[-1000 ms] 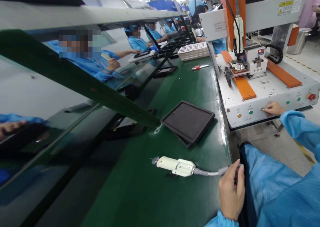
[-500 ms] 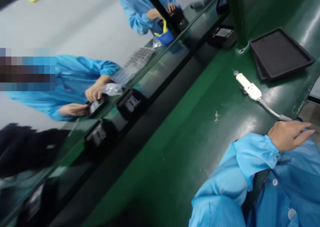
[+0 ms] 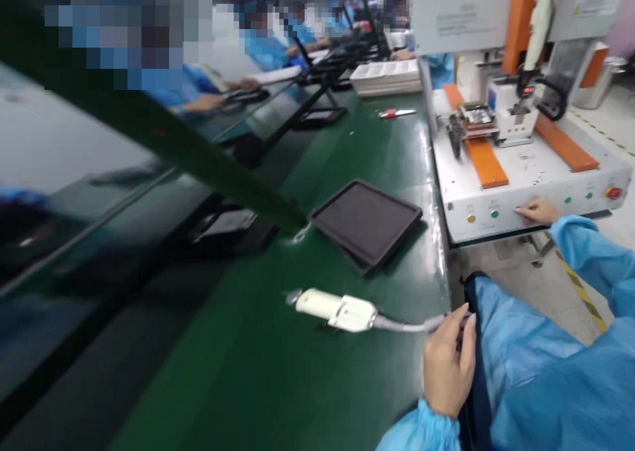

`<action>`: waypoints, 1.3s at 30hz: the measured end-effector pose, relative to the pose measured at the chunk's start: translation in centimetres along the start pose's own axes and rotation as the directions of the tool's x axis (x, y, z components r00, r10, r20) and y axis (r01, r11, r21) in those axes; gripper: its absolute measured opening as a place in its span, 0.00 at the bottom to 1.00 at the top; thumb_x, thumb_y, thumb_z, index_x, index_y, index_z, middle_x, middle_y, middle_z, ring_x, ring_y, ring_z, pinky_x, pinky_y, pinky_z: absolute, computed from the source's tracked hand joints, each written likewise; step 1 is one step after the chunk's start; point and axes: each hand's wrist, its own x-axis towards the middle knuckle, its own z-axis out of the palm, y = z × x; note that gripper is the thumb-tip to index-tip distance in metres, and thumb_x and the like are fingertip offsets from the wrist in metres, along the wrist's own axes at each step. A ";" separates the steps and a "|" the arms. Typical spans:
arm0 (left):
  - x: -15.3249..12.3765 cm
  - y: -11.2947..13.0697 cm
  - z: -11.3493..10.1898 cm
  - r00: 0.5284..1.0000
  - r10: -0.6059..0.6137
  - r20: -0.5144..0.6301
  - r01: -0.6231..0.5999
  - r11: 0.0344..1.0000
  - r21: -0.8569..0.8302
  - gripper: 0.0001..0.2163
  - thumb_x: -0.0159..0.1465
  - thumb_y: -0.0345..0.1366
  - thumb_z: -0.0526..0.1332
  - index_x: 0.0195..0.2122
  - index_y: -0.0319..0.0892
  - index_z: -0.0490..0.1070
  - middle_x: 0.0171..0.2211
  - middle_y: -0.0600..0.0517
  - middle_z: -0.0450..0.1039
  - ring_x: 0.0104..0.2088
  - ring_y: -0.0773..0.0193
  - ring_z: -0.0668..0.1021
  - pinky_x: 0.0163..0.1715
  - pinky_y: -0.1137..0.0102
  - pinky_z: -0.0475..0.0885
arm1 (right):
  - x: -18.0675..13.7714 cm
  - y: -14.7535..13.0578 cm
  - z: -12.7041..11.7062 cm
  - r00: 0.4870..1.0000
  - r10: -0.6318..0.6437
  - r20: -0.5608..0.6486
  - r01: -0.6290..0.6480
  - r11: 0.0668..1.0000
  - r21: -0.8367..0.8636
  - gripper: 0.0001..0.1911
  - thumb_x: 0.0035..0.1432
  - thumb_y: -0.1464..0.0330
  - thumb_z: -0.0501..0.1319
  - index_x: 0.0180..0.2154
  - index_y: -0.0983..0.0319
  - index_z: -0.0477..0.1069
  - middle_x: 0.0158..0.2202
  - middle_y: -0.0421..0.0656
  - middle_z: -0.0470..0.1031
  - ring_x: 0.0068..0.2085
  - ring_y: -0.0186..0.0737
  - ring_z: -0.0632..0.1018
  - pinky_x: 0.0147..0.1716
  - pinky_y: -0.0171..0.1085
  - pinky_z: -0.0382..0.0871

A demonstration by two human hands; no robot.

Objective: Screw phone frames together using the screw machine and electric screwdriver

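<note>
My left hand [image 3: 449,362] is at the green bench's near edge, fingers loosely bent and apart, beside the grey cable [image 3: 399,325] of a cream-coloured handheld tool [image 3: 337,309]. No grip on the cable can be made out. The tool lies on the bench, its tip to the left. My right hand [image 3: 540,211] reaches to the front panel of a white bench machine [image 3: 536,173], fingers stretched out and the tips at a control they hide. A metal-topped fixture [image 3: 476,117] sits on the machine's orange rail [image 3: 486,163].
Two stacked black trays [image 3: 367,219] lie beyond the tool. A slanting green post [image 3: 238,180] stands left of them. Farther back are a red-handled tool [image 3: 391,114] and pale stacked trays [image 3: 387,77]. Co-workers in blue sit along the left, beside a line with black devices [image 3: 228,223].
My view has swung right, bringing the machine and my right hand into sight. My left hand has turned, its fingers now bent near the cable. The handheld tool still lies on the bench.
</note>
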 end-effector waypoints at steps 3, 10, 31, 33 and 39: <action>0.0 -0.2 -0.3 0.999 0.044 0.007 -0.045 0.998 0.037 0.09 0.65 0.32 0.59 0.44 0.39 0.76 0.38 0.46 0.81 0.37 0.62 0.82 0.39 0.73 0.78 | 0.9 1.2 1.3 0.998 0.035 -0.060 -0.031 0.998 0.061 0.30 0.53 0.44 0.61 0.20 0.66 0.71 0.20 0.44 0.73 0.24 0.34 0.75 0.27 0.29 0.69; -0.4 -0.5 -0.3 0.998 0.064 -0.027 -0.062 0.994 0.094 0.09 0.65 0.32 0.59 0.45 0.39 0.76 0.39 0.48 0.81 0.37 0.64 0.82 0.39 0.76 0.77 | 0.9 1.9 2.3 0.999 0.008 -0.041 0.000 0.982 0.188 0.29 0.48 0.45 0.64 0.18 0.65 0.69 0.19 0.44 0.73 0.22 0.34 0.75 0.23 0.28 0.67; -0.7 -0.8 -0.4 1.000 0.001 0.007 -0.002 0.998 0.063 0.11 0.64 0.31 0.60 0.47 0.40 0.76 0.40 0.47 0.81 0.38 0.62 0.82 0.39 0.75 0.77 | 1.2 2.4 2.9 0.999 0.050 -0.013 -0.044 0.959 0.280 0.28 0.48 0.47 0.66 0.20 0.66 0.68 0.21 0.48 0.74 0.24 0.41 0.77 0.25 0.32 0.71; -0.7 -0.8 -0.4 1.000 -0.001 0.008 0.001 0.998 0.059 0.11 0.64 0.31 0.60 0.46 0.40 0.76 0.40 0.47 0.81 0.38 0.62 0.82 0.39 0.74 0.77 | 1.2 2.3 2.9 0.998 0.056 -0.014 -0.050 0.958 0.283 0.28 0.47 0.47 0.67 0.20 0.66 0.68 0.20 0.48 0.74 0.24 0.41 0.76 0.25 0.33 0.71; -0.8 -0.9 -0.4 1.000 -0.002 0.009 0.002 0.999 0.052 0.11 0.64 0.32 0.59 0.47 0.41 0.76 0.40 0.47 0.81 0.38 0.61 0.82 0.39 0.73 0.78 | 1.0 2.1 2.8 0.998 0.055 -0.023 -0.046 0.959 0.280 0.26 0.49 0.49 0.67 0.19 0.65 0.67 0.20 0.48 0.74 0.24 0.40 0.76 0.25 0.32 0.70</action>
